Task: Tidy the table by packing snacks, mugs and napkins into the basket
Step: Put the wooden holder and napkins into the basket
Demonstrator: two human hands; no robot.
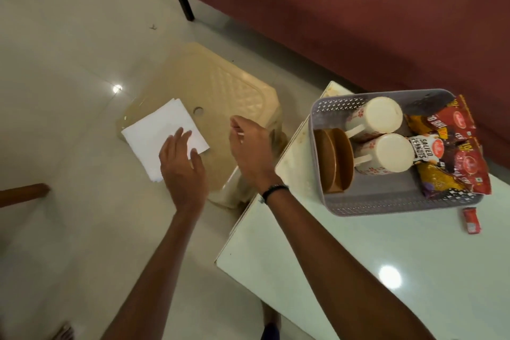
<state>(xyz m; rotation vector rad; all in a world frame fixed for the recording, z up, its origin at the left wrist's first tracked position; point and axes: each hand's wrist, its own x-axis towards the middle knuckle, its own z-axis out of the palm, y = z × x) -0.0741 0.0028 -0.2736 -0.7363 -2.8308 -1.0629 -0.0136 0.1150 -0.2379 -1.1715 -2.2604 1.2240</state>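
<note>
White folded paper napkins [162, 138] are lying at the left edge of the beige plastic stool [220, 91], overhanging it. The left hand [183, 164] is pressing them with flat fingers; the right hand [249, 146] is hovering alongside, loosely curled, holding nothing. The grey perforated basket [372, 201] is sitting on the white table [358, 270], well apart.

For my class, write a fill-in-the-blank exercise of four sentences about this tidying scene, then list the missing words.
1. The left hand rests on the white ____, which lie on the beige stool.
2. The basket holds ____ mugs.
3. The brown plates stand on edge at the basket's ____ side.
4. The right hand wears a dark band at its ____.

Missing words: napkins; two; left; wrist
</note>
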